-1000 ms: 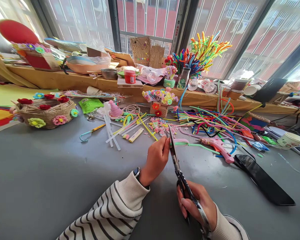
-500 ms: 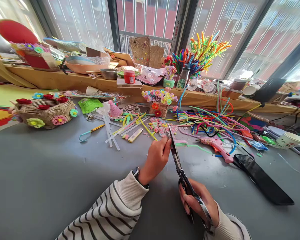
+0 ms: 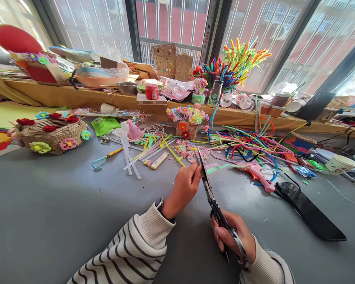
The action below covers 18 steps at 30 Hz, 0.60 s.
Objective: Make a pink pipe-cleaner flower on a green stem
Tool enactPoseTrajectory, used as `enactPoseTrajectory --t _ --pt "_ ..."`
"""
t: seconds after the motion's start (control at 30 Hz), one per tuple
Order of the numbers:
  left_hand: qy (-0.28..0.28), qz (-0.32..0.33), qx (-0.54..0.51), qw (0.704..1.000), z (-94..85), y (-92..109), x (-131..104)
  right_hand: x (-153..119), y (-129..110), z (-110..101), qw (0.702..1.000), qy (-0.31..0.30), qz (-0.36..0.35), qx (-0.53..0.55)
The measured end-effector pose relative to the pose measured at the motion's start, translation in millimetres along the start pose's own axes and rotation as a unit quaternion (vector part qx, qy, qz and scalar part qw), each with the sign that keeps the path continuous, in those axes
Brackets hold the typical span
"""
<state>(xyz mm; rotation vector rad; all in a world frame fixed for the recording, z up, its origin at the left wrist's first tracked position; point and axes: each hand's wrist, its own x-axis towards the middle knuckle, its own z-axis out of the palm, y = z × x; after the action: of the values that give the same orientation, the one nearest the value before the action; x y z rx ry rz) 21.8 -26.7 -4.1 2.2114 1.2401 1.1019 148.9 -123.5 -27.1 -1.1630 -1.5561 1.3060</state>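
Observation:
My left hand (image 3: 181,191) is closed in a pinch near the middle of the table. Pink and green pipe cleaners (image 3: 221,167) come out of its fingertips and stretch to the right, passing by the blades. Most of what the fingers grip is hidden by the hand. My right hand (image 3: 238,228) is wrapped around the handles of large metal scissors (image 3: 213,205). Their blades point up and away, slightly parted, with the tips beside my left fingertips. Beyond the tips lies a heap of small pink and green clippings (image 3: 187,150).
A twine basket with crocheted flowers (image 3: 55,138) stands on the left. Behind the hands are a small flower pot (image 3: 187,129), a lighter (image 3: 159,161) and glue sticks (image 3: 126,152). Loose pipe cleaners (image 3: 242,140), a pink glue gun (image 3: 262,176) and a black phone (image 3: 310,213) lie on the right.
The pink and green pipe cleaners now stretch further out and higher, from my left fingertips toward the glue gun. Both hands and the scissors stay nearly in place.

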Motion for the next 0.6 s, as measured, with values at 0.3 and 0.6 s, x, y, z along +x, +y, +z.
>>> enactPoseTrajectory --t 0.3,0.6 --pt "-0.009 -0.012 -0.04 0.999 1.0 -3 1 1 -4 -2 0.999 -0.03 0.008 -0.015" --pt "-0.021 0.001 0.002 1.0 0.4 -3 2 4 -6 -13 0.999 -0.048 0.023 0.001"
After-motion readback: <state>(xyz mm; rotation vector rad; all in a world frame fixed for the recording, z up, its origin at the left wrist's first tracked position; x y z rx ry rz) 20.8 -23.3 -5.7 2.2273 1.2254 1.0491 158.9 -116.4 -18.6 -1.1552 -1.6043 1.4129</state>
